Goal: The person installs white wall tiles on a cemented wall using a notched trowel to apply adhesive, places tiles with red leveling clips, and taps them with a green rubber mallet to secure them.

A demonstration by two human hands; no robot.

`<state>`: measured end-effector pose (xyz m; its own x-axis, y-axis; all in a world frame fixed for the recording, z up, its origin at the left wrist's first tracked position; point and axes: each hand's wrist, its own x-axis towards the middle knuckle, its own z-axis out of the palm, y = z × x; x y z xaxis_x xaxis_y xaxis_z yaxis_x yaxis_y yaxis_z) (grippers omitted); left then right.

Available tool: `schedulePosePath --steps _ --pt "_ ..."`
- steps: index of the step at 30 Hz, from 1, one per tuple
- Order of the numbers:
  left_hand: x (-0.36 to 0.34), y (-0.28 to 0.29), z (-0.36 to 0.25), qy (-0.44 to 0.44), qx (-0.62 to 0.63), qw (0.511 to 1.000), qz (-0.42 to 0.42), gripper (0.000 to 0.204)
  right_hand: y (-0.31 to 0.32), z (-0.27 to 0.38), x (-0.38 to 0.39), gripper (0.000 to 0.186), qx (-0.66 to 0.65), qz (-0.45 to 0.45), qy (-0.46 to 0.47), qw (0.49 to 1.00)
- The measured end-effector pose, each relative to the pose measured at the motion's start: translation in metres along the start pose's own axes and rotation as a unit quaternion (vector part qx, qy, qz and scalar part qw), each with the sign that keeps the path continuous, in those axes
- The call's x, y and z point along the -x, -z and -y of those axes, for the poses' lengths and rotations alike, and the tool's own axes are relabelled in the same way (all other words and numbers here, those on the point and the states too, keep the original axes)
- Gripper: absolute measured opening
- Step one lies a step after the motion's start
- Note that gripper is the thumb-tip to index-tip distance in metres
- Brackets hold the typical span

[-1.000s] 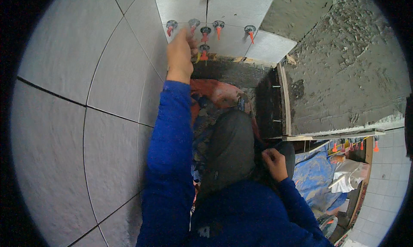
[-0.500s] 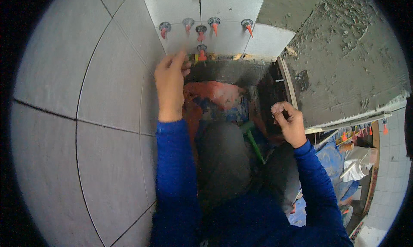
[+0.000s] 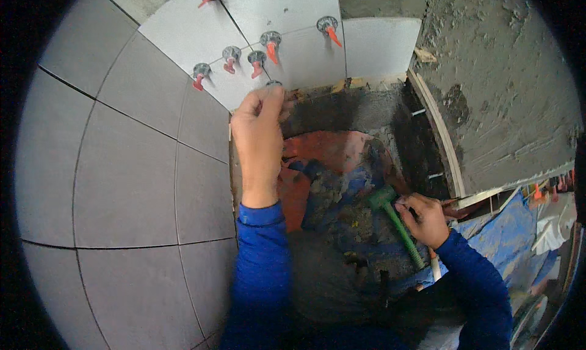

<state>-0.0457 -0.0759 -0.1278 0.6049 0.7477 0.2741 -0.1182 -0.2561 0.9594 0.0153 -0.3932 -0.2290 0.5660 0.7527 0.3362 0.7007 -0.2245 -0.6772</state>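
My left hand (image 3: 259,144) is raised to the bottom edge of the white wall tiles (image 3: 308,57), its fingers closed around the lowest tile levelling spacer (image 3: 274,83). Only that spacer's grey disc shows; the fingers hide its handle. Several more spacers with red handles (image 3: 271,48) stick out along the tile joints above. Lower right, my right hand (image 3: 425,219) has thumb and fingers pinched together. Whatever small thing may be in them cannot be made out. Just left of it, a green mallet (image 3: 400,228) lies with its head near my fingertips.
Large grey tiles (image 3: 128,173) cover the wall on the left. Rough grey mortar (image 3: 506,81) fills the right, edged by a wooden strip (image 3: 436,130) with metal pins beside it. Below are orange sheeting (image 3: 326,150) and dirty blue sheeting (image 3: 500,225).
The view has turned and shifted. My left hand has come from beside the lowest spacer onto it. My right hand now hangs close to the green mallet, still pinched.
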Motion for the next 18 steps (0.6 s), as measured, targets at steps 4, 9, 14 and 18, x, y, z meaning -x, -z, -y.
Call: schedulePosePath --steps 4,9,14,18 --pt "0.009 0.005 0.013 -0.04 -0.061 0.997 0.019 0.029 0.004 0.021 0.002 0.006 0.077 -0.052 0.039 0.995" --pt "0.003 0.005 -0.005 -0.084 -0.05 0.992 -0.075 0.033 0.085 0.088 0.001 0.01 0.147 -0.17 0.168 0.96" --pt "-0.039 -0.026 -0.018 -0.186 -0.054 0.974 -0.121 0.032 0.171 0.066 -0.004 0.017 0.1 -0.608 0.217 0.757" --pt "-0.026 -0.036 -0.004 -0.266 -0.087 0.943 -0.178 0.033 0.2 0.033 0.006 0.025 0.102 -0.677 0.083 0.724"
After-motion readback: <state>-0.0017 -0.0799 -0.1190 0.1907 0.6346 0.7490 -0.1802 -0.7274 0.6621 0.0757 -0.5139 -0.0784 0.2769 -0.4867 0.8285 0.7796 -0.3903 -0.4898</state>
